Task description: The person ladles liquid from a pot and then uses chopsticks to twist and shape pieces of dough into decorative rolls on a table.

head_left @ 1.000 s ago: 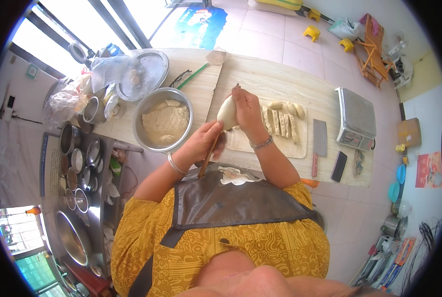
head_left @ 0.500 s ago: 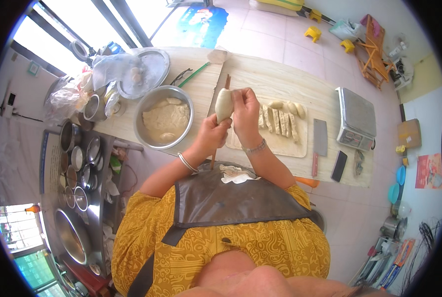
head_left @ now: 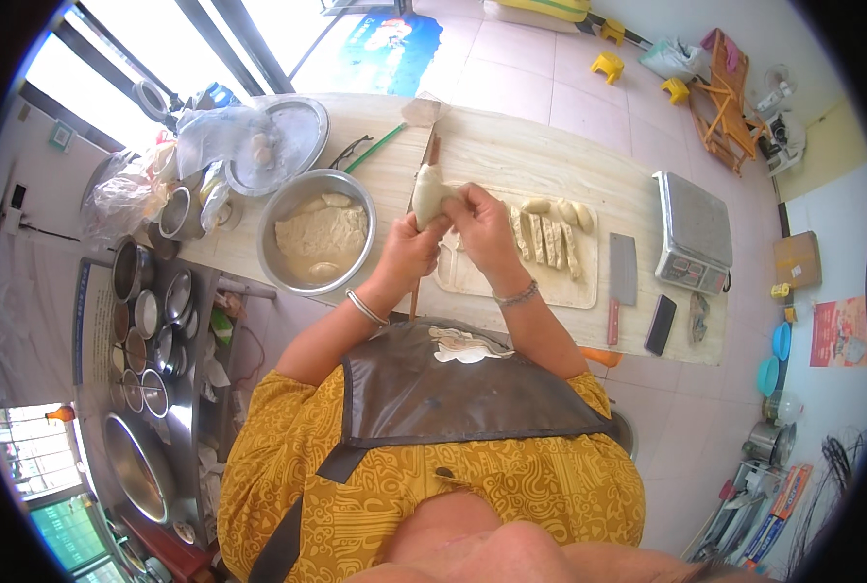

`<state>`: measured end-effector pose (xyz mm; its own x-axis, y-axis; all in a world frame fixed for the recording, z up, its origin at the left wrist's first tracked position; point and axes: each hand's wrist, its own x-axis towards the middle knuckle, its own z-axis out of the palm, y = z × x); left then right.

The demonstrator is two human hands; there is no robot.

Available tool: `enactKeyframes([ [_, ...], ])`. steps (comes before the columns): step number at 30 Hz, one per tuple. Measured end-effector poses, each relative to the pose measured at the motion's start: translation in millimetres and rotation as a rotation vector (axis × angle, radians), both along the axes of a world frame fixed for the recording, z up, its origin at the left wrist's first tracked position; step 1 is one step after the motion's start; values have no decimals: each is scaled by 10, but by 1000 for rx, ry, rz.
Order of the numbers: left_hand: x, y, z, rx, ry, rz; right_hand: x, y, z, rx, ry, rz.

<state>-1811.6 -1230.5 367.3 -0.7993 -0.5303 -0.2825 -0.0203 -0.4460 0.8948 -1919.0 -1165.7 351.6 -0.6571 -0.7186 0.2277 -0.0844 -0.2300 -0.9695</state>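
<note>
A pale, smooth lump of dough point(head_left: 427, 197) is wrapped around a brown wooden stick point(head_left: 434, 149), whose far end sticks out beyond it. My left hand point(head_left: 406, 249) is closed around the near end of the lump and the stick. With bent fingers, my right hand point(head_left: 482, 228) pinches the dough's right side. Behind my right hand lies a pale cutting board point(head_left: 492, 290) bearing several dough strips point(head_left: 556, 243) and a few rounded dough pieces point(head_left: 538, 206). Left of my hands, a metal basin point(head_left: 267, 243) holds a wet dough mass point(head_left: 319, 236).
Right of the board lie a cleaver point(head_left: 622, 272), a phone point(head_left: 661, 325) and a scale point(head_left: 694, 223). Beyond the basin are a green stick point(head_left: 375, 149), glasses point(head_left: 352, 153) and a round metal lid point(head_left: 302, 131). A shelf of pots point(head_left: 156, 389) stands at the left.
Both hands have shifted slightly left and nearer with the dough and stick. My right hand has moved down along the lump, which now looks more drawn out and pointed at its far end.
</note>
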Motion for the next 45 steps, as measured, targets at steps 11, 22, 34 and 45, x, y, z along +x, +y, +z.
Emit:
enactKeyframes([
  [11,100,-60,-22,120,-40,-143,115,40,-43,-2,-72,-41],
  [22,149,-94,-28,83,-64,-154,35,67,-34,49,68,-122],
  [34,338,-124,-13,625,191,-400,130,-160,-152,-193,-644,66],
  [45,290,68,26,-99,-17,-79,209,-48,-126,-4,88,-243],
])
